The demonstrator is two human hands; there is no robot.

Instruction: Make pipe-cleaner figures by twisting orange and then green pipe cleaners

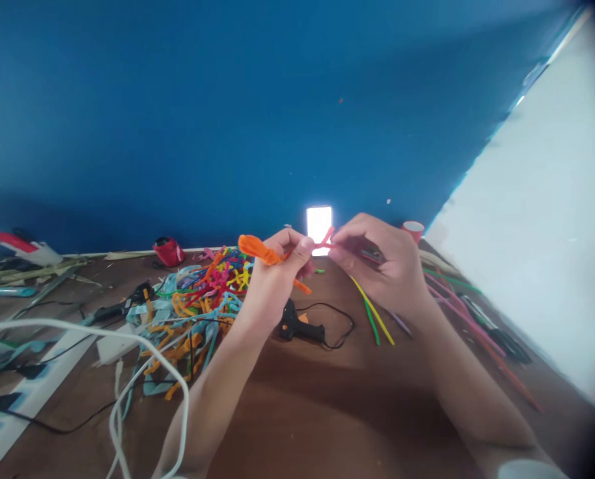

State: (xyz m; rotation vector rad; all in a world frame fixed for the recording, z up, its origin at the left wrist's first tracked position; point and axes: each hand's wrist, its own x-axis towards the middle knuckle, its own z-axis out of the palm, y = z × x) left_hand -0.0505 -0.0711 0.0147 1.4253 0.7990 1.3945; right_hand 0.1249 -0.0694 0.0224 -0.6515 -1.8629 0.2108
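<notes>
Above the table's middle, my left hand (272, 286) is closed on an orange pipe cleaner (258, 250), whose looped, fuzzy end sticks out to the left. A short orange tail hangs below the fingers. Between both hands runs a thin red pipe cleaner (323, 245), pinched by my left thumb and finger at one end. At its other end, the thumb and fingertips of my right hand (385, 259) grip it. Whether the red and orange pieces are joined is hidden inside my left hand.
A black glue gun (300, 327) lies below my hands. To the left are a heap of coloured pipe cleaners (220, 276), a power strip (38, 399) and a looping white cable (180, 379). A bright screen (319, 223) stands behind; loose pink pipe cleaners (460, 309) lie right.
</notes>
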